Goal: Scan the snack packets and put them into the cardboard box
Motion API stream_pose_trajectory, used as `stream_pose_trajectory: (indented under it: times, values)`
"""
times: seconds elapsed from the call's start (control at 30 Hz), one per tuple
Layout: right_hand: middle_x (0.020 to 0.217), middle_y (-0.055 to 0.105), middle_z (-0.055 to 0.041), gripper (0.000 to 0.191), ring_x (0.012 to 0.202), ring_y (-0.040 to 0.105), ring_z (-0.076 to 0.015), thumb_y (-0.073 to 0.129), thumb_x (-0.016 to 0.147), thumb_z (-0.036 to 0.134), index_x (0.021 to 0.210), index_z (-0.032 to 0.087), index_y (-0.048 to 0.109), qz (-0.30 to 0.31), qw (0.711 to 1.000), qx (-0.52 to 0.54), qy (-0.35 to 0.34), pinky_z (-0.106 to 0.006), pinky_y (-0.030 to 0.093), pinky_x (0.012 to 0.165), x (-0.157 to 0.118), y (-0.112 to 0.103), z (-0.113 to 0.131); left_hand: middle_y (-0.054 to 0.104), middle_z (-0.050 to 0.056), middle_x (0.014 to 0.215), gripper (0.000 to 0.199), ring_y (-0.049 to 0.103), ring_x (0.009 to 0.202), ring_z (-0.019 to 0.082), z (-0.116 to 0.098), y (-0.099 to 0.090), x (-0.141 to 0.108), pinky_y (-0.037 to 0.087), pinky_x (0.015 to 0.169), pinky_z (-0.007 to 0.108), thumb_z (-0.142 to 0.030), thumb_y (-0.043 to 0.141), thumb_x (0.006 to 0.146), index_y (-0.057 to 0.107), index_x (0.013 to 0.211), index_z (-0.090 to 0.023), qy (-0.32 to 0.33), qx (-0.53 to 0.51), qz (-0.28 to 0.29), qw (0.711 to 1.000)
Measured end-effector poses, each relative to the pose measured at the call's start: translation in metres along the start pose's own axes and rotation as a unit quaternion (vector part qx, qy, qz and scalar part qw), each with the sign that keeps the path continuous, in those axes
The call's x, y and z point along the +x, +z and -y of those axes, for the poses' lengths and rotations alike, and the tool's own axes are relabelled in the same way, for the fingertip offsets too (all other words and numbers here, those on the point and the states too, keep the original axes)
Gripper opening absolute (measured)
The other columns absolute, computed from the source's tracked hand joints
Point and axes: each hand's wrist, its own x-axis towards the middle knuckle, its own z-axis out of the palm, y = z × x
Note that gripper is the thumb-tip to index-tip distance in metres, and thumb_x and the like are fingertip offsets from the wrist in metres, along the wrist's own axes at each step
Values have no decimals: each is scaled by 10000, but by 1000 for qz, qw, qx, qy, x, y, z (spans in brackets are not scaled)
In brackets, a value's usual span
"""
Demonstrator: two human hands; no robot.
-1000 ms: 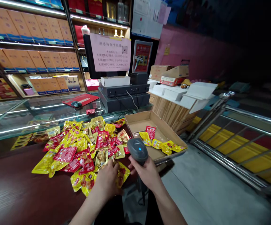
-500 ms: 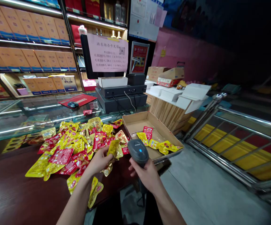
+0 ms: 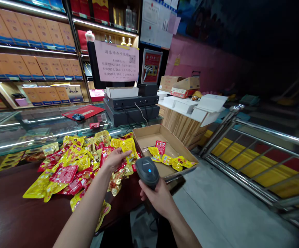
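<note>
Between the fingers of my left hand [image 3: 115, 159] is a yellow snack packet [image 3: 129, 148], held up at the right side of the heap. My right hand [image 3: 157, 196] is wrapped round a dark barcode scanner [image 3: 147, 171] with a blue light showing on top. The scanner's head is just below and right of the held packet, apart from it. A loose heap of red and yellow snack packets [image 3: 64, 174] lies to the left, partly hidden behind my left forearm. Beyond the scanner, a shallow cardboard box [image 3: 174, 139] has several yellow packets and a red one inside.
A glass counter [image 3: 46, 120] carries a red folder with a computer mouse [image 3: 78, 117] on it. Behind stand a monitor with a paper sign [image 3: 118, 63] and a black cash drawer [image 3: 131, 115]. White boxes [image 3: 187, 105] sit further right, and a metal railing [image 3: 263, 162] borders the floor.
My left hand has raised the yellow packet and turned its broad face into view. The scanner in my right hand has shifted slightly left in the picture, along with the whole view.
</note>
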Motion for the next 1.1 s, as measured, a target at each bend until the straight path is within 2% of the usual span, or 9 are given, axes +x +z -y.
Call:
stream_pose_trajectory:
  times: [0.17,0.3,0.5,0.73,0.87,1.0,1.1]
  values:
    - [521,577,39,239,423,579,-143,644,831,413,910,197,581,-8,1000,-21,-13,-228,487,407,-3,2,-13,733,55,808,510,641,625,131,-12,9,22,484,563,226,-411,913,483,711,863,-138,-10,10,71,997]
    - [506,558,47,193,398,559,-134,620,832,368,895,192,572,-8,999,-38,-3,-212,455,382,-2,2,-13,746,58,818,526,665,661,156,-11,15,33,520,646,266,-390,930,442,732,858,-135,-16,8,89,996]
    - [500,555,45,167,393,556,-132,610,827,357,836,200,554,-10,999,-46,15,-213,452,387,-2,-1,-9,756,54,834,561,672,653,157,-8,17,35,511,608,252,-376,937,421,749,896,-143,-25,21,72,997]
    - [488,555,44,192,389,565,-133,604,834,377,809,195,550,-9,998,-52,18,-206,440,378,-3,0,-9,760,53,806,412,693,703,206,-17,24,29,522,615,282,-319,912,468,754,819,-170,-23,51,48,997]
    - [497,577,35,210,404,584,-138,615,834,393,827,189,562,-16,999,-42,21,-204,450,387,-3,-3,-10,758,41,805,422,682,690,188,-19,24,29,514,614,270,-325,909,471,756,837,-180,-23,51,49,997]
    - [518,612,21,235,425,604,-144,634,829,413,854,186,576,-32,999,-18,5,-210,472,407,-1,-15,-10,749,58,810,456,636,606,135,-21,28,32,456,543,230,-396,902,492,755,848,-152,-7,67,78,995]
    - [525,633,8,282,420,602,-147,648,820,455,840,182,579,-60,998,-1,-4,-228,493,424,3,-32,-11,745,67,797,476,611,576,116,-25,42,34,414,508,213,-435,901,487,755,832,-141,1,80,79,994]
